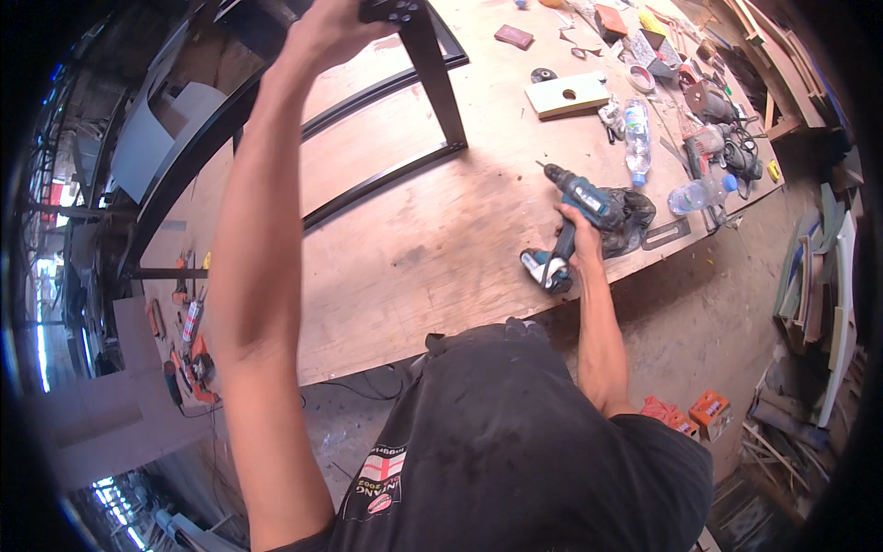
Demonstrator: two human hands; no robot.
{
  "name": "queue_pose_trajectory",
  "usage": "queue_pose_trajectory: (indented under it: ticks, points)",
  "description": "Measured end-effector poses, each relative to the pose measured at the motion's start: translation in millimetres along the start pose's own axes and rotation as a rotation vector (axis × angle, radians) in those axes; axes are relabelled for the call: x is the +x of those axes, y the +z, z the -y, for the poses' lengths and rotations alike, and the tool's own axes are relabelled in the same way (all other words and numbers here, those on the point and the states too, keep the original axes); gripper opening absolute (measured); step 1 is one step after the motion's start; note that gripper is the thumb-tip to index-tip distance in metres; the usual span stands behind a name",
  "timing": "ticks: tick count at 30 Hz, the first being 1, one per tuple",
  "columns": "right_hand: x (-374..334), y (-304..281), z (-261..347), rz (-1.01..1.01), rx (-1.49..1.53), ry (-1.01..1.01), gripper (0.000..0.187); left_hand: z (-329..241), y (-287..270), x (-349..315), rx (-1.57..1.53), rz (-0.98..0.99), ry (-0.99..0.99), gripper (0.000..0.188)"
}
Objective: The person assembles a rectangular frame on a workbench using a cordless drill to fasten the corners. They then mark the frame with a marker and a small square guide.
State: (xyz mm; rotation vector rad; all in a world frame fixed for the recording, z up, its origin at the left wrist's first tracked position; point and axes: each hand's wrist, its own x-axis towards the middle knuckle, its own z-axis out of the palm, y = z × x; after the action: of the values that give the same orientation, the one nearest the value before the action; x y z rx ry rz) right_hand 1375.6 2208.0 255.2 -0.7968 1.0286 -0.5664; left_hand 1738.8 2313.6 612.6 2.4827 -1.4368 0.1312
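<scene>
a teal-and-black cordless drill point(587, 199) is positioned over the front part of the wooden worktable point(405, 294), near its edge. the long axis of the drill body is laid diagonally: the chuck point(556, 174) and the thin bit point(540, 163) are directed toward the upper left, on the side of the black metal frame point(437, 92), and the rear of the body is directed toward the lower right. the grip is angled down and to the left from the body, and is ended by the battery pack point(547, 270). the bit tip is held apart from the frame.

the grip is enclosed by the right hand point(581, 232), with the fingers curled closed around it. the upper part of the frame is contacted by the left hand point(333, 37); its fingers are partly hidden, so how far they are closed cannot be told. the frame leg is slanted down and to the right, to a corner at the tabletop.

a crumpled black bag point(635, 219) is located just beyond the rear of the drill, and a slotted plate point(666, 234) is placed beside it. farther out, two clear bottles point(636, 138) and a light board with a round hole point(570, 93) are laid on the tabletop.
</scene>
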Motion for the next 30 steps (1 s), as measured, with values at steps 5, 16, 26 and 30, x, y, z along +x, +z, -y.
queue_pose_trajectory:
  ticks: [5,16,26,30]
  points:
    - [-39,14,-7,0.073,0.013,-0.029,0.026,81,-19,-57,0.105,0.043,-0.045,0.045]
    - [-122,87,-18,0.332,-0.158,-0.229,0.034,342,-141,-258,0.225,0.121,-0.389,0.054]
    - [-298,370,-146,0.65,-0.629,-0.975,0.027,545,-189,-383,-0.118,0.092,-0.332,0.046]
    - [-368,516,-190,0.739,-0.469,-1.147,0.053,591,-173,-394,-0.535,-0.034,-0.325,0.049]
